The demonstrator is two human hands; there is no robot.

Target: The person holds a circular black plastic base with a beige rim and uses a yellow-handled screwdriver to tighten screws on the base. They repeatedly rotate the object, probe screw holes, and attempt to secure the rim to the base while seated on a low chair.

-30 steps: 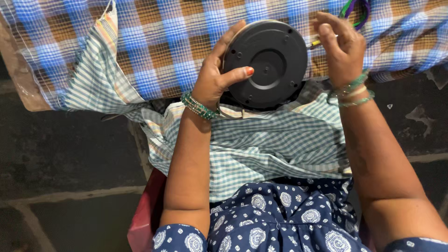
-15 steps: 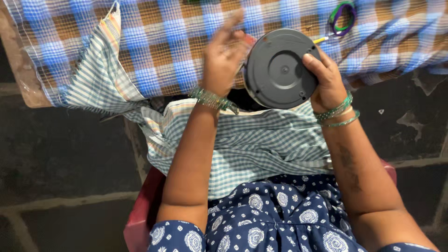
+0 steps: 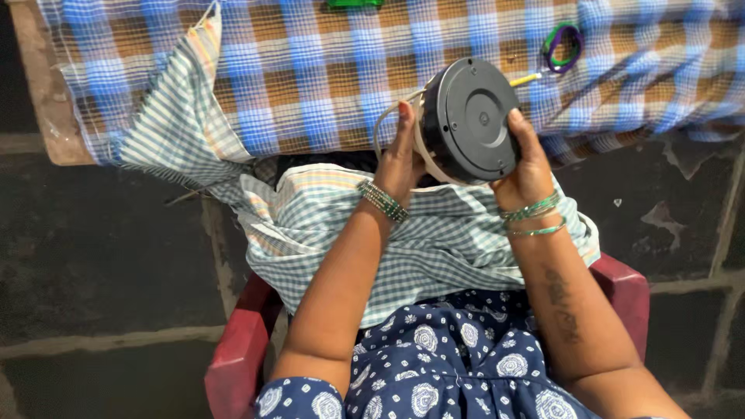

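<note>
A round black disc-shaped device [image 3: 471, 120] with a pale rim and a thin white cord looping off its left side is held upright in front of me. My right hand [image 3: 526, 167] grips its lower right edge, thumb on the black face. My left hand [image 3: 401, 155] presses against its left side, fingers flat along the pale rim. Both wrists wear green bangles. Under the device a green-and-white checked cloth [image 3: 326, 233] lies over my lap.
A blue-and-brown checked cloth [image 3: 310, 70] covers the table ahead. Scissors with green and purple handles [image 3: 563, 45] lie at its right, a green object [image 3: 353, 3] at the far edge. I sit in a red plastic chair [image 3: 240, 357] on a dark stone floor.
The device has turned from facing me flat to standing tilted. My left hand came off its face, swung over, and now rests on its left rim; my right hand took the lower right edge.
</note>
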